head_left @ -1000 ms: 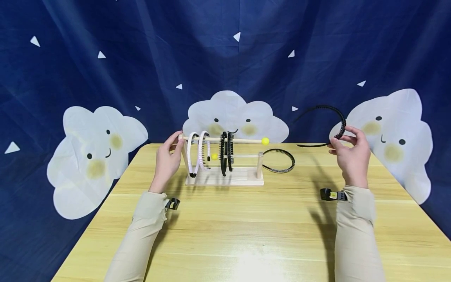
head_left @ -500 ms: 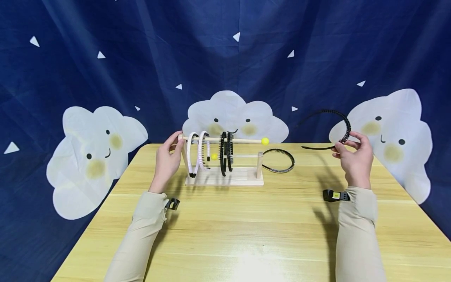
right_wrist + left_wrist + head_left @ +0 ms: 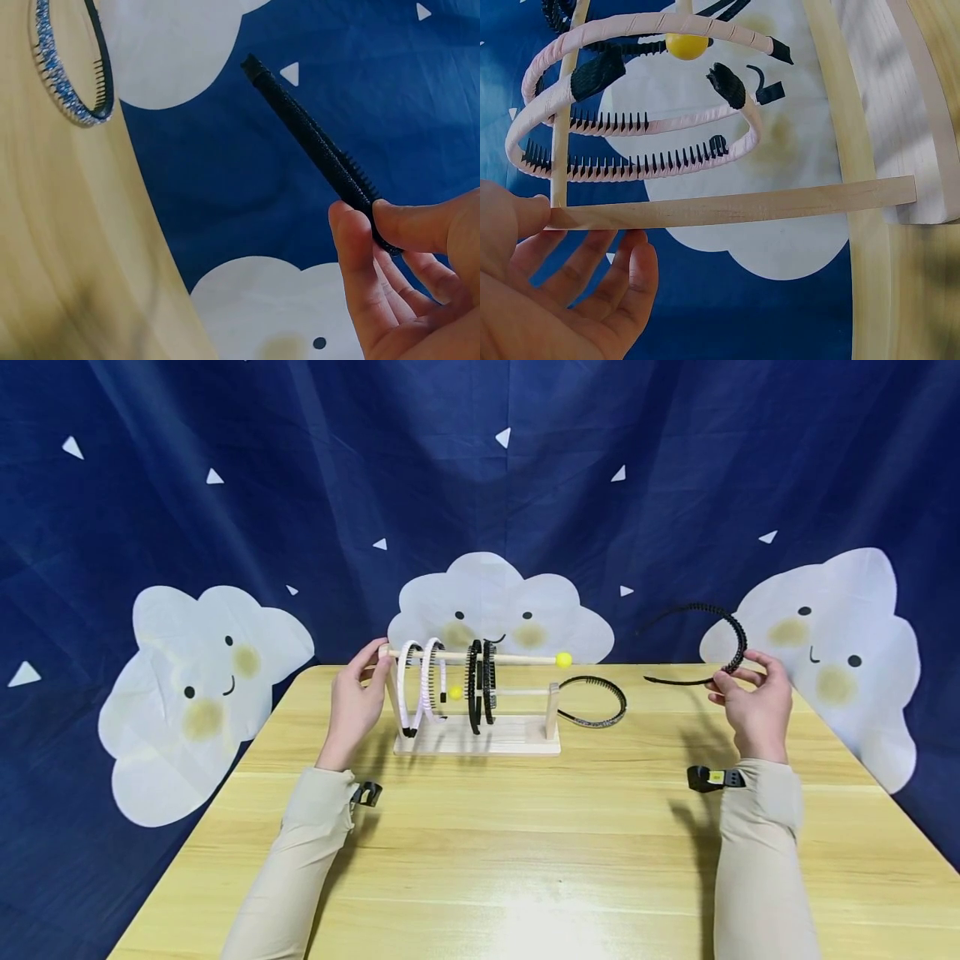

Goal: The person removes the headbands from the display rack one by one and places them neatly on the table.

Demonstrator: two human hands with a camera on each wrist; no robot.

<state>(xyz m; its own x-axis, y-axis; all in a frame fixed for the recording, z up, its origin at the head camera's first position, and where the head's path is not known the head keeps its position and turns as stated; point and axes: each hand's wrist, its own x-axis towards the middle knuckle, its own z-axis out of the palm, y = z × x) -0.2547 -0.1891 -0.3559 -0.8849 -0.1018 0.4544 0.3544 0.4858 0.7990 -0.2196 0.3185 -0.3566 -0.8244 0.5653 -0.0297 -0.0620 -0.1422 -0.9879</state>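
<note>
My left hand (image 3: 356,702) pinches the top of the left post of a wooden headband stand (image 3: 517,739). The left wrist view shows its thumb on one side of that post (image 3: 742,206) and the fingers on the other. On the stand's upper rod hang two pale pink headbands (image 3: 637,176) with dark tips, and black headbands (image 3: 474,693) farther right. Off to the right, in the air above the table, my right hand (image 3: 759,714) pinches a black toothed headband (image 3: 738,635) between thumb and fingers. Its open ends point left.
A glittery black headband (image 3: 600,724) lies on the wooden table (image 3: 465,860), just right of the stand. The upper rod ends in a yellow ball (image 3: 564,660); another yellow ball (image 3: 456,692) tips the lower rod. Behind the table hangs a blue cloud-patterned curtain (image 3: 420,460).
With the black headband, my right hand has shifted a little to the right and the headband has come slightly lower. My left hand and the stand have stayed in place.
</note>
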